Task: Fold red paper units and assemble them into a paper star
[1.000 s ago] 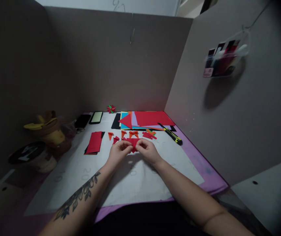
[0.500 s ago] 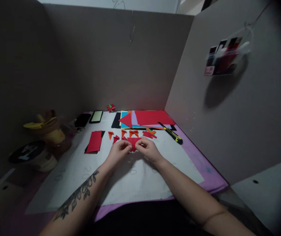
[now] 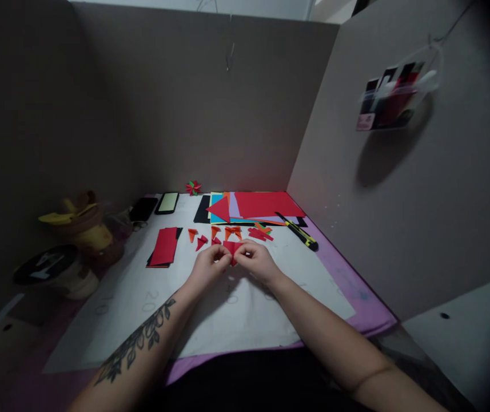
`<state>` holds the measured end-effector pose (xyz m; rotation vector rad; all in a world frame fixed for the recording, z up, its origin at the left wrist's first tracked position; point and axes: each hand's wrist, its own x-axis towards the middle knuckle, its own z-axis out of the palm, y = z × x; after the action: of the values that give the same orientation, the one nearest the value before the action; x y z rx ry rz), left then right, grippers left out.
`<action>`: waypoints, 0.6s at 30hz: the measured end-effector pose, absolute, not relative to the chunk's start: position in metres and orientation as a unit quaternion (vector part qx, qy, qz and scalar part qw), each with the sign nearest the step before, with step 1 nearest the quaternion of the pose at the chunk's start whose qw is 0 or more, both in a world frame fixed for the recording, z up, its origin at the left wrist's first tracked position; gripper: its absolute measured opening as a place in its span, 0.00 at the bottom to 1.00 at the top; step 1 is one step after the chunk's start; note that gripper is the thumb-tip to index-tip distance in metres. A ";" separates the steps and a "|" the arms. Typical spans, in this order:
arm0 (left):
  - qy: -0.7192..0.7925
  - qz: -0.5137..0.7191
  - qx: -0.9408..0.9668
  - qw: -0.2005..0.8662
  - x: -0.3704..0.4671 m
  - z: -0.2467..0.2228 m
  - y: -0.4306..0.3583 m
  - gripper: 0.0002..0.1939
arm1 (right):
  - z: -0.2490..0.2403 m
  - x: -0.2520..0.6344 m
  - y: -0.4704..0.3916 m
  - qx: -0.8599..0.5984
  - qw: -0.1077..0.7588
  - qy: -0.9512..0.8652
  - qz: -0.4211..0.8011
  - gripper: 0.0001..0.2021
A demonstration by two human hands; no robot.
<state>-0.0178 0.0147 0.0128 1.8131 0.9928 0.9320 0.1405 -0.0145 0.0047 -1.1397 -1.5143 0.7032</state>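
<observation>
Both hands (image 3: 208, 266) pinch the folded red paper (image 3: 231, 246) between them.

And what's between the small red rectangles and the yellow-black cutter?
In the head view, small folded orange pieces and red pieces, then scraps, lie there; the left hand and right hand hold a red paper.

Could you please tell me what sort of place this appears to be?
It looks like a papercraft workstation: a stack of coloured paper sheets and a yellow-and-black utility knife are laid out, and the left hand and right hand hold a folded red paper.
</observation>
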 end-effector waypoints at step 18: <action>0.405 0.366 0.728 0.415 -0.016 0.010 0.016 0.05 | 0.001 0.139 -0.014 -0.485 0.530 -0.632 0.289 0.07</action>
<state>-0.0156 0.0160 0.0102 1.8293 1.0170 0.9200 0.1388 -0.0138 0.0008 -1.1579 -1.5094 0.6902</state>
